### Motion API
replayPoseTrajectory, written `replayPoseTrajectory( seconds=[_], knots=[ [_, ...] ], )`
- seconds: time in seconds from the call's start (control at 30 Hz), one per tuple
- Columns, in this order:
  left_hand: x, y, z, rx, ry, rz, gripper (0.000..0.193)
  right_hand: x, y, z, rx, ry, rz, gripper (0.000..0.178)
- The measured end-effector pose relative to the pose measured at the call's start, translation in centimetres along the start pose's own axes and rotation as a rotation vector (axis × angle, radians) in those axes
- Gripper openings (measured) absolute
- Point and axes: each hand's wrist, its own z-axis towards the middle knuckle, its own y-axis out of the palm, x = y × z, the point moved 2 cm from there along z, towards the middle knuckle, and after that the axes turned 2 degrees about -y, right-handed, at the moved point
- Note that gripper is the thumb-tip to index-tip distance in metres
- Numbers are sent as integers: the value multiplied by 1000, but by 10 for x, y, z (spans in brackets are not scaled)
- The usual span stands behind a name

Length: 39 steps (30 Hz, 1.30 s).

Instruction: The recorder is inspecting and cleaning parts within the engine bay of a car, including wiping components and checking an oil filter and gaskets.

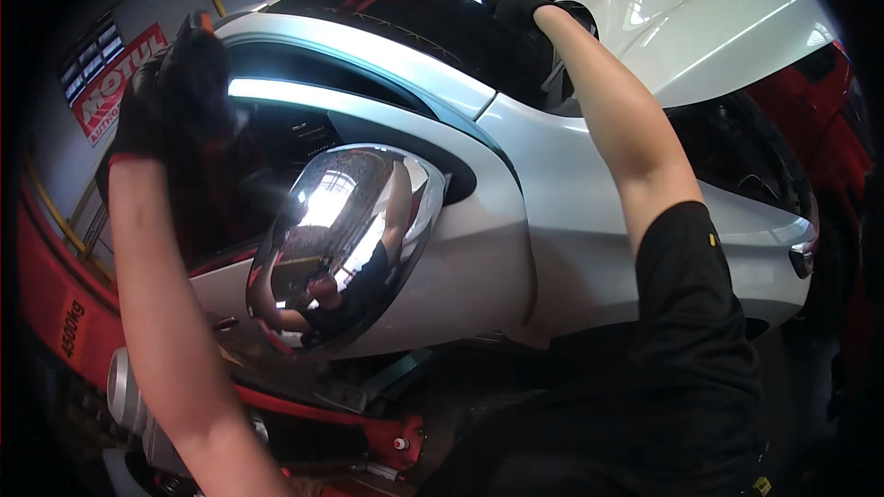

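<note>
Chrome mirror point(345, 244) close; left hand point(180, 92) fingers grip door-frame edge point(276, 37); right hand point(517, 7) fingers unclear at windscreen point(433, 23).

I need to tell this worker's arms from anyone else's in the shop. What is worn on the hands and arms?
Both the left hand and the right hand wear black gloves; the left glove shows a red cuff edge. Forearms are bare. A short black sleeve covers the right upper arm.
</note>
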Motion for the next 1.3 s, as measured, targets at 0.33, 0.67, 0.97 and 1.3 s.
replayPoseTrajectory(
  seconds=[0.33,0.67,0.97,1.3],
  knots=[
    [-53,139,66,14,189,-127,24,80,96,76,-193,156,331,45],
    [-142,298,97,-26,153,-825,29,89,43,63,232,528,448,76],
    [12,189,139,-639,21,176,32,111,67,91,199,464,419,77],
    [26,189,142,-610,-78,148,37,128,66,116,164,417,412,76]
  ],
)
